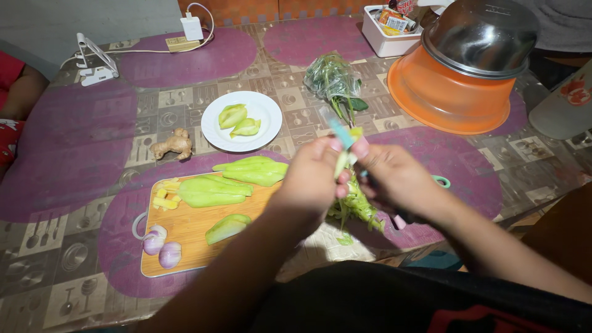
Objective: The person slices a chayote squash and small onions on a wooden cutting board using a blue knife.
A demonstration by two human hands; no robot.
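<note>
My left hand [311, 179] grips a pale green vegetable piece [343, 161] above the table's near edge. Close against it, my right hand [394, 179] holds a peeler with a light blue head [340, 132] laid on that piece. Green peelings [356, 206] lie in a heap under both hands. To the left, a wooden cutting board [185, 237] carries long green vegetable slices [213, 191], small yellow cut bits [165, 194] and two shallots [161, 246]. More green slices [253, 169] rest at the board's far edge.
A white plate [265, 117] with two green pieces stands behind the board, a ginger root [174, 145] to its left. A bag of greens [333, 77], an orange basin [450, 98] with a steel bowl [484, 34], a white box [385, 40] and a charger [192, 28] are farther back.
</note>
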